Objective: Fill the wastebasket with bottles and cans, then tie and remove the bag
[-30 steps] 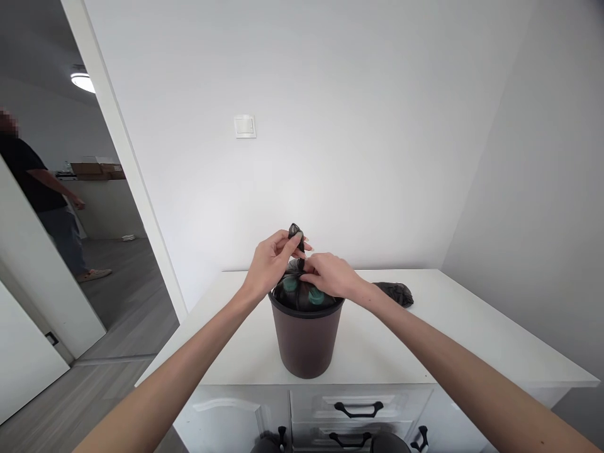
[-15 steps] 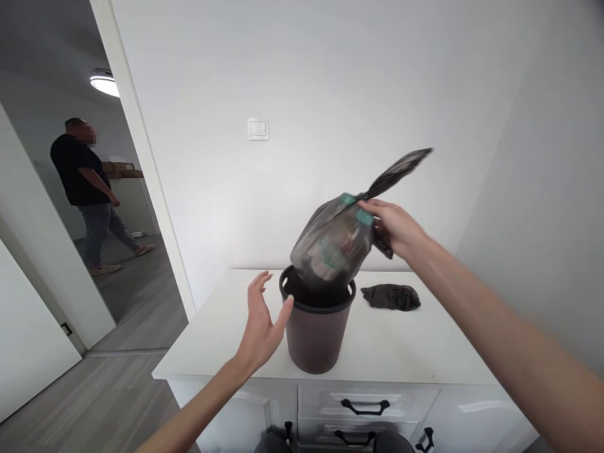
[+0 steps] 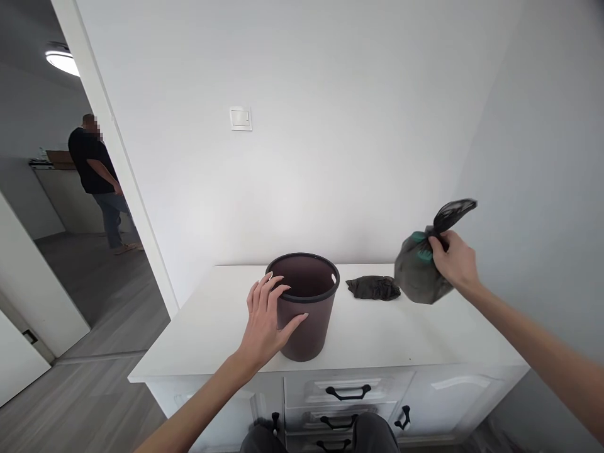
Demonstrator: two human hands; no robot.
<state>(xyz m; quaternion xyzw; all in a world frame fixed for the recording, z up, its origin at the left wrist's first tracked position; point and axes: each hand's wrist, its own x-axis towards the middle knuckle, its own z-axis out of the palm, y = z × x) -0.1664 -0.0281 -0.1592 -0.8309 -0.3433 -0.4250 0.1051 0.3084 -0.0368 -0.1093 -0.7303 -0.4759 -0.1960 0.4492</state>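
A dark brown bin (image 3: 306,314) stands on the white cabinet top (image 3: 401,333), with no bag in it. My left hand (image 3: 267,321) lies against the bin's left side, fingers spread and touching the rim. My right hand (image 3: 453,259) is closed round the neck of a tied dark rubbish bag (image 3: 418,277), holding it in the air to the right of the bin, above the cabinet top. The bag's twisted end sticks up past my fingers. A folded dark bag (image 3: 374,287) lies on the top between the bin and the held bag.
Drawers with black handles (image 3: 348,394) run below the cabinet top. A light switch (image 3: 240,118) is on the white wall behind. To the left an open doorway shows a person (image 3: 99,176) in a dark top standing in the other room.
My right hand lifted the tied bag out of the bin and carried it right and down. My left hand let go of the bag's knot and came to rest on the bin.
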